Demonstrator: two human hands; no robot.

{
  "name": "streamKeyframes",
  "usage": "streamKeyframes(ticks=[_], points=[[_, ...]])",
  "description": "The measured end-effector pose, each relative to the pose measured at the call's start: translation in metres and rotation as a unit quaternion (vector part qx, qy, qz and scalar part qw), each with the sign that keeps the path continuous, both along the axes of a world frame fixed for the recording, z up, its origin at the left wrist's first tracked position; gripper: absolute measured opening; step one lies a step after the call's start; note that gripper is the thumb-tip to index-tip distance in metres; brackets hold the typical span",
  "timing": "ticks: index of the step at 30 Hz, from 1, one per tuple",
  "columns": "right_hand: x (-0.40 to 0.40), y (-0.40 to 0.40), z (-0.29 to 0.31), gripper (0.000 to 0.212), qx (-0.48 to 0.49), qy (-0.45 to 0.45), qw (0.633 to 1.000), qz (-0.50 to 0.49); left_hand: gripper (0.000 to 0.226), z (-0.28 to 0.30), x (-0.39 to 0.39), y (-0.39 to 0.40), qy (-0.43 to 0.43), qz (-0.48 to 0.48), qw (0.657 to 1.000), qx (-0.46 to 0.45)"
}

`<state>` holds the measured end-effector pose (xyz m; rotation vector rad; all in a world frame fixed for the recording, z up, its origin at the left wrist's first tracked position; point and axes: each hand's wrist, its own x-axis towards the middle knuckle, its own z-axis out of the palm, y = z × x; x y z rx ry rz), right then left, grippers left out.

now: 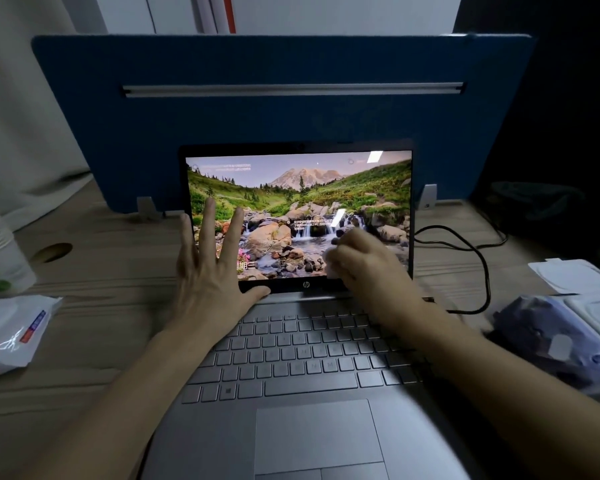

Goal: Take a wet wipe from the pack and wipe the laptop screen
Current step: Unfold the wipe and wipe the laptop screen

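Wipe [333,263] bunched in right hand [368,268], pressed low right on laptop screen [298,202]; left hand [212,271], fingers spread, braces lid. Light overlapping strokes advisable.

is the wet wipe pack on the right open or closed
Open. The wet wipe pack has its white flip lid swung up and back.

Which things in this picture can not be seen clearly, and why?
- Wet wipe, head view: mostly hidden under the right hand, which is motion-blurred.
- Left part of the laptop screen: covered by the spread left hand.
- White pack at left: cut by the frame edge, print too small to read.
- On-screen text: too small.
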<state>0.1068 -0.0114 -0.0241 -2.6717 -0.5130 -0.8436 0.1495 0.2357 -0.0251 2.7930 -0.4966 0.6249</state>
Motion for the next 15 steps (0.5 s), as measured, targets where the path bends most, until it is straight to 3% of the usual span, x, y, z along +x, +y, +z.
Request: streamKeyframes(ticks=[3,10,15], points=[[-0.002,-0.007,0.001,0.016,-0.037,0.021,0.999,0.021,0.128,0.001,-0.001,0.0,0.002,0.0,1.0,0.005],[0.024,-0.017,0.032,0.007,0.095,-0.086,0.988,-0.085,0.126,0.0,-0.002,0.0,0.008,-0.005,1.0,0.004],[0.002,0.016,0.005,0.013,-0.033,0.01,0.999,0.031,0.127,-0.001,-0.001,0.001,0.004,-0.004,1.0,0.003]])
